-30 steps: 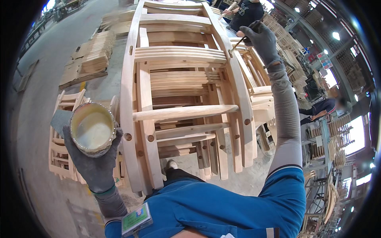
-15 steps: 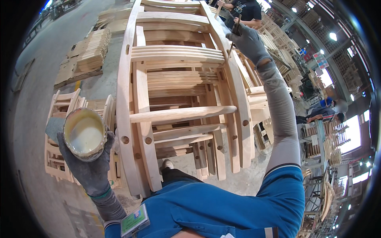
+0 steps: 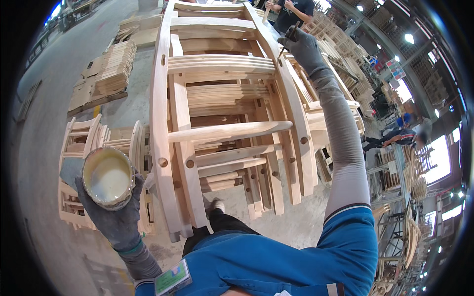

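Note:
A stack of bare wooden chair frames (image 3: 222,108) stands in front of me, reaching from my feet to the top of the view. My left hand (image 3: 116,217), in a grey glove, holds a round bowl of pale creamy glue (image 3: 107,177) low on the left of the frames. My right hand (image 3: 303,47), gloved too, is stretched up to the frame's right rail near its top. It grips a thin dark brush (image 3: 286,42) whose tip rests on the rail.
Stacks of wooden slats (image 3: 116,66) lie on the floor at upper left. More chair frames (image 3: 81,163) stand at lower left and along the right (image 3: 340,93). One person (image 3: 294,10) stands beyond the frame, and another person (image 3: 400,135) bends at the right.
My right hand has moved up and left along the right rail toward the frame's top. The bowl in my left hand has stayed at about the same spot.

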A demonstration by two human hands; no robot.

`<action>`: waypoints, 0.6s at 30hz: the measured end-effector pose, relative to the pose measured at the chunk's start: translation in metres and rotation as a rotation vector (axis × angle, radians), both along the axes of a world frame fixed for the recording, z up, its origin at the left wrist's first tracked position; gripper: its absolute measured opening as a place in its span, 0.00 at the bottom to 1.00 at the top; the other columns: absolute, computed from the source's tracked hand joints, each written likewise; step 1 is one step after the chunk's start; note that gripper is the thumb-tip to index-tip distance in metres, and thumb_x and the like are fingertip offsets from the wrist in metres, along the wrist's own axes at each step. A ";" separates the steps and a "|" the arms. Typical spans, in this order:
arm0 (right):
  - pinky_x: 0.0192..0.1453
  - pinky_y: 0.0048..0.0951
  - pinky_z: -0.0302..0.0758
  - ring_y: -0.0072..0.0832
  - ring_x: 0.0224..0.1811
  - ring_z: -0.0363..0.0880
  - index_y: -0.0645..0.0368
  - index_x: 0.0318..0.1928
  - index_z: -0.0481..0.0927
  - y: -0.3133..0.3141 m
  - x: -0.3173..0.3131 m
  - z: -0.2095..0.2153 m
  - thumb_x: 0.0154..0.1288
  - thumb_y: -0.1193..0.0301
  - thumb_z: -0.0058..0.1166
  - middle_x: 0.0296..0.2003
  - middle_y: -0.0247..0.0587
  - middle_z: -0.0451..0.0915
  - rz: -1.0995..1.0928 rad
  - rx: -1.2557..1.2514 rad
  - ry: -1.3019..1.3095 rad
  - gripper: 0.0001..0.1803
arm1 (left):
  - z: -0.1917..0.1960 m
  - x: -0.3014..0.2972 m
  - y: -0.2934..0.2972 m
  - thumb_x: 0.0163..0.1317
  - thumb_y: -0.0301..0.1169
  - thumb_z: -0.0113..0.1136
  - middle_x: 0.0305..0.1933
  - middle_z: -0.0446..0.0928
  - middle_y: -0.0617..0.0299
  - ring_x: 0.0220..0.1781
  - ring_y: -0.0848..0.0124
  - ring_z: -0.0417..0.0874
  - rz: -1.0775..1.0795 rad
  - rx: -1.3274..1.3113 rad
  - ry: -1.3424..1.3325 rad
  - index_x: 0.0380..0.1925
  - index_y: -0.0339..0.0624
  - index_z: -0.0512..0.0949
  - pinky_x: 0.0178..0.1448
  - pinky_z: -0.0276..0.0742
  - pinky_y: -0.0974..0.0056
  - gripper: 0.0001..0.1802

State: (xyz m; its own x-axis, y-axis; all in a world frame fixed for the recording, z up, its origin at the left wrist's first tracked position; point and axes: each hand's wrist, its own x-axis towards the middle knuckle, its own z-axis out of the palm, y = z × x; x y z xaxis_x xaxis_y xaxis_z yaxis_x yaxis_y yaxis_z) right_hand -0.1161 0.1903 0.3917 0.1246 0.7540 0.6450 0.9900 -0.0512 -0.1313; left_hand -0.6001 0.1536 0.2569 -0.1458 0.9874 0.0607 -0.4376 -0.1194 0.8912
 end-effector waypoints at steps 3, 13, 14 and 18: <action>0.36 0.37 0.73 0.44 0.31 0.79 0.62 0.32 0.76 -0.020 -0.009 -0.016 0.54 0.70 0.57 0.27 0.50 0.79 0.153 -0.102 -0.032 0.08 | 0.013 -0.005 -0.014 0.37 0.34 0.77 0.58 0.65 0.53 0.57 0.62 0.69 -0.127 -0.191 -0.364 0.60 0.35 0.55 0.63 0.70 0.60 0.51; 0.50 0.22 0.75 0.22 0.42 0.78 0.66 0.32 0.78 -0.145 0.025 -0.008 0.56 0.84 0.54 0.36 0.39 0.82 0.626 0.032 0.630 0.04 | 0.022 0.082 -0.099 0.62 0.40 0.55 0.57 0.64 0.44 0.58 0.53 0.69 -0.014 0.315 0.442 0.59 0.42 0.60 0.58 0.75 0.50 0.29; 0.49 0.21 0.75 0.23 0.41 0.80 0.67 0.35 0.79 -0.167 0.030 -0.004 0.57 0.81 0.55 0.37 0.41 0.82 0.635 0.118 0.687 0.05 | 0.018 0.101 -0.112 0.59 0.40 0.59 0.58 0.64 0.48 0.58 0.56 0.69 0.022 0.393 0.545 0.59 0.43 0.59 0.56 0.76 0.49 0.32; 0.47 0.27 0.80 0.31 0.38 0.82 0.68 0.41 0.79 -0.280 0.070 0.014 0.59 0.78 0.56 0.36 0.45 0.81 0.402 0.330 0.804 0.09 | 0.016 0.178 -0.164 0.60 0.51 0.53 0.60 0.62 0.40 0.62 0.49 0.64 -0.556 -0.012 -0.562 0.61 0.39 0.59 0.65 0.64 0.44 0.37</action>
